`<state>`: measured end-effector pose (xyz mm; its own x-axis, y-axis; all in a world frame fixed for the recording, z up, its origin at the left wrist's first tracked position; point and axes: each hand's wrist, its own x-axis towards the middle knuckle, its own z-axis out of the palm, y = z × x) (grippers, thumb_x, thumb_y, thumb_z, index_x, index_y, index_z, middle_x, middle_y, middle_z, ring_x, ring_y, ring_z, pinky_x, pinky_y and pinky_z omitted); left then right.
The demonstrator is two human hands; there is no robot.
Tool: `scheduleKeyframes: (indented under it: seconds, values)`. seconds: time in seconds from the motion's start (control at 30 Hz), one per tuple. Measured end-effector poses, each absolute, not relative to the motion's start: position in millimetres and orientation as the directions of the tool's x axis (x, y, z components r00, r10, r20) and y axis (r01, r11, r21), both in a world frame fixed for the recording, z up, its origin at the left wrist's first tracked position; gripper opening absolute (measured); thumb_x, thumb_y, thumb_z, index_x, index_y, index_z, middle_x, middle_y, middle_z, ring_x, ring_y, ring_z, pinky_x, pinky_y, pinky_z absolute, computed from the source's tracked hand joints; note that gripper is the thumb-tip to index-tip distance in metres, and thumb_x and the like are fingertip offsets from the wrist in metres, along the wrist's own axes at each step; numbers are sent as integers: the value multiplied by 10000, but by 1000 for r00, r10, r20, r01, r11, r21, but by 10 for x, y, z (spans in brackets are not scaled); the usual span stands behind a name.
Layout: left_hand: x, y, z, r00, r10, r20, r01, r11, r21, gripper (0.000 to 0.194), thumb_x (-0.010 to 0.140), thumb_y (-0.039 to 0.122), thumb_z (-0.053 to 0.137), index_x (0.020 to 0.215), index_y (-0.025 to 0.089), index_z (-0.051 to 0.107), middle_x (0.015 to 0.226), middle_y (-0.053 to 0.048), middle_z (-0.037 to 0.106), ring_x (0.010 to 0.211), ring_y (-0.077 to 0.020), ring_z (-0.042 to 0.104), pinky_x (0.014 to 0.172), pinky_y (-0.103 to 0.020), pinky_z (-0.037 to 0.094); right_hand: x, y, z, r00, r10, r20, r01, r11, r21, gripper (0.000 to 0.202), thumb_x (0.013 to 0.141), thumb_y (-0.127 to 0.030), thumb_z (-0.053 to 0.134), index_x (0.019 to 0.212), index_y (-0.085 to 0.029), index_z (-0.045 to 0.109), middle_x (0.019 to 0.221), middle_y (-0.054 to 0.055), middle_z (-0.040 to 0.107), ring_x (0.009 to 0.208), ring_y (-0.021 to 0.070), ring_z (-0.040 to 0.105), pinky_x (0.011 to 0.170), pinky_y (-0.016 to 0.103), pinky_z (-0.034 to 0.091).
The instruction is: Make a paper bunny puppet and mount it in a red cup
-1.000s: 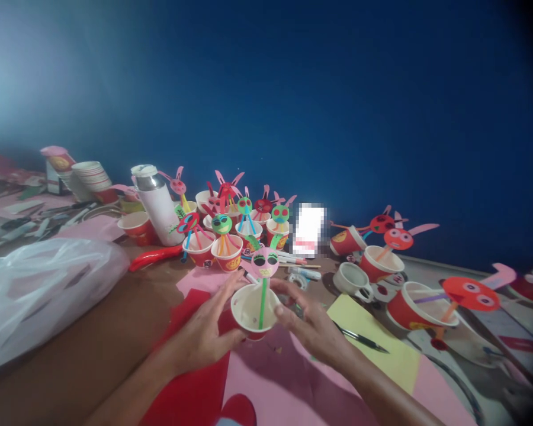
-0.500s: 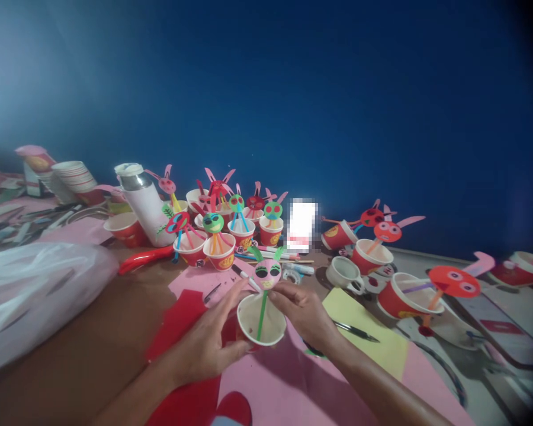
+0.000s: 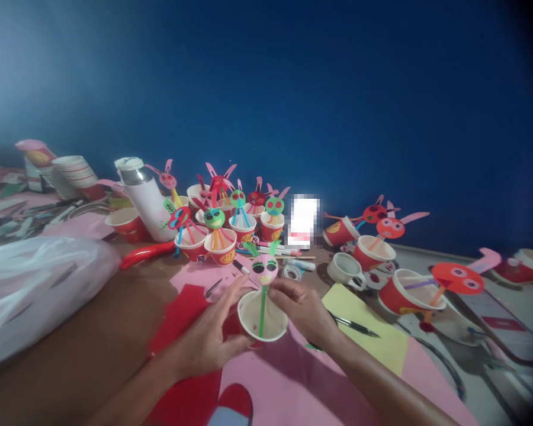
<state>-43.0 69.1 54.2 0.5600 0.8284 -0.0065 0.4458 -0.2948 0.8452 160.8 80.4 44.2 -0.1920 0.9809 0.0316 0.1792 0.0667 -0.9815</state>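
A paper cup point(image 3: 273, 328) stands over pink paper point(image 3: 288, 390) in front of me. My left hand point(image 3: 211, 340) curves round the cup's left side, thumb and fingers against it. Above the cup is a pink round paper head point(image 3: 265, 269) with dark eyes and green leaf-like ears. A green strip point(image 3: 262, 313) runs from the head down into the cup. My right hand point(image 3: 299, 307) pinches at the top of the strip, just under the head, with its fingers closed.
Behind stand several red cups with paper figures, such as a green-headed one point(image 3: 214, 219). A white flask point(image 3: 144, 204) and plastic bag point(image 3: 39, 296) are left. At right are a white mug point(image 3: 344, 269), a pen point(image 3: 355, 325) on yellow paper point(image 3: 382, 343) and a phone point(image 3: 501, 322).
The pink head has shifted slightly left and the green strip now stands more upright. Both hands keep their hold. The whole view has shifted slightly.
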Motion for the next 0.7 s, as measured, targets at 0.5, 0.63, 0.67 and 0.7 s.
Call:
scheduleKeyframes:
  seconds: [0.5,0.63,0.67,0.7]
  values:
    - [-498,656,372,529,842,101,412,-359,837,1005,760,160,613,1408,294,-144,1386,-115,407,1276,-279,370,1044,-483,311,1694,801,552,-160,987,30,300,77,-951,202,773,-368,611,877,-200,651,796,3,614,695,135,495,641,254,377]
    - [-447,652,423,564,817,120,340,-363,867,999,774,177,611,1407,271,-155,1371,-119,427,1254,-253,405,1036,-431,338,1677,802,565,-197,979,48,225,93,-970,170,763,-314,624,869,-185,650,726,-16,567,641,109,447,603,230,350]
    - [-439,646,429,567,816,114,333,-353,874,996,774,183,614,1409,269,-148,1369,-118,429,1254,-251,405,1036,-421,340,1674,799,567,-199,978,58,208,100,-973,158,763,-301,624,863,-182,650,711,-21,553,636,105,440,600,225,346]
    - [-432,639,434,570,815,104,329,-342,880,993,773,193,620,1412,269,-136,1365,-116,434,1254,-250,405,1036,-414,341,1673,796,567,-200,978,66,195,106,-975,148,762,-291,623,857,-181,650,698,-25,540,631,102,434,596,221,343]
